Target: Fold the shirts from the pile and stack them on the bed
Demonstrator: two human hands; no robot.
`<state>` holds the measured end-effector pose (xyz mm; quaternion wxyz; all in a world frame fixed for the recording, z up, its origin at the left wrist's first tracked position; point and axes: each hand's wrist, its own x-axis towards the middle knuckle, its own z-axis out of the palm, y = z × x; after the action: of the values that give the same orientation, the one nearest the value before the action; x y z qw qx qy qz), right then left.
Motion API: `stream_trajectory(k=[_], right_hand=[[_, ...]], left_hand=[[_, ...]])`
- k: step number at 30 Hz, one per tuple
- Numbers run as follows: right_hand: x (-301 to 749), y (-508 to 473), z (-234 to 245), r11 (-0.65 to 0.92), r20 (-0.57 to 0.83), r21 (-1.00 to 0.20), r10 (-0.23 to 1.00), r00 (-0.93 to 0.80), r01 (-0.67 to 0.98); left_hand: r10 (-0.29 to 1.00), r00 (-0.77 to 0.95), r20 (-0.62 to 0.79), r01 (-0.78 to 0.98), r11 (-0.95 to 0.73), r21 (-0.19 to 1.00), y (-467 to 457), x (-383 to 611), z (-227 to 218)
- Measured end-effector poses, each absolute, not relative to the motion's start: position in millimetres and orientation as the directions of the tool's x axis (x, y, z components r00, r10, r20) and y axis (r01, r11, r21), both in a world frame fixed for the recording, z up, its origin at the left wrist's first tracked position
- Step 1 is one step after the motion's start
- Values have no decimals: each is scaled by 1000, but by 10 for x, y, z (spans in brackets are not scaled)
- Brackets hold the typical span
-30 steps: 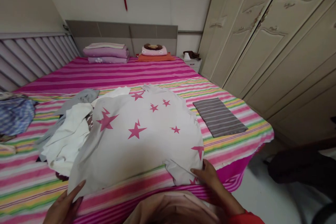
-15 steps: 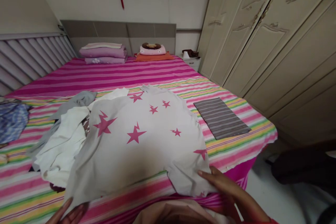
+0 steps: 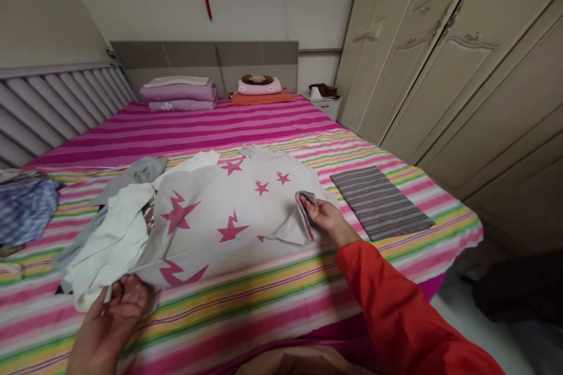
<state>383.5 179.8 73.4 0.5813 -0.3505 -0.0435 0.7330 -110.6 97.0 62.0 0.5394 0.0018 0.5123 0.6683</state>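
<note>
A light grey long-sleeved top [image 3: 193,211] with pink stars lies spread across the striped bed cover, its near part turned up and folded back. My right hand [image 3: 325,215], in a red sleeve, is closed on the top's right part, lifting a folded edge above the body of the cloth. At the near left corner my left hand [image 3: 116,307] is palm up, with curled fingers closed on the top's edge. Beside it lies a crumpled white garment [image 3: 109,234], partly over a grey garment [image 3: 127,179].
A folded grey striped cloth [image 3: 379,201] lies right of the top. Blue checked clothing [image 3: 26,205] is at the far left. Folded purple bedding [image 3: 180,92] and a pink pillow [image 3: 259,87] sit by the headboard. A tall wardrobe [image 3: 440,70] lines the right side.
Both hands have moved away from me, carrying the top's near edge up and over its body. My right hand has closed on the cloth and travelled farthest. More striped cover shows in front.
</note>
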Motion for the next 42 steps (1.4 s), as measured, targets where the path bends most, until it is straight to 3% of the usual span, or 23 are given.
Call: stream_trajectory(k=[2, 4, 7, 9, 14, 20, 31, 38, 42], right_hand=[[3806, 1869, 644, -252, -415, -501, 909, -25, -828], [3810, 1853, 540, -200, -377, -630, 923, 71, -751], [3889, 1760, 388, -178, -313, -882, 913, 261, -436], [3976, 1720, 317, -188, -276, -945, 899, 340, -268], [4109, 1856, 267, -229, -254, -967, 883, 395, -110], [3969, 2142, 275, -282, -254, -959, 903, 346, 32], [3993, 2549, 785, -155, -126, -987, 915, 382, 47], [3926, 2807, 707, -164, -108, -984, 860, 498, 70], [3886, 2644, 568, -197, -99, -972, 836, 540, 127]], left_hand=[[658, -404, -636, -803, 77, 590, 1067, -948, 704], [620, -388, -682, -824, 97, 558, 1122, -851, 734], [623, -375, -686, -807, 145, 572, 1126, -813, 707], [625, -362, -692, -790, 188, 583, 1099, -831, 679], [633, -396, -665, -739, 210, 640, 1077, -847, 739], [627, -408, -664, -783, 134, 607, 1116, -799, 872], [705, -427, -565, -735, 93, 672, 1280, -835, 1034], [700, -431, -569, -712, 124, 691, 1591, -721, 921], [768, -431, -475, -566, 181, 805, 1666, -672, 738]])
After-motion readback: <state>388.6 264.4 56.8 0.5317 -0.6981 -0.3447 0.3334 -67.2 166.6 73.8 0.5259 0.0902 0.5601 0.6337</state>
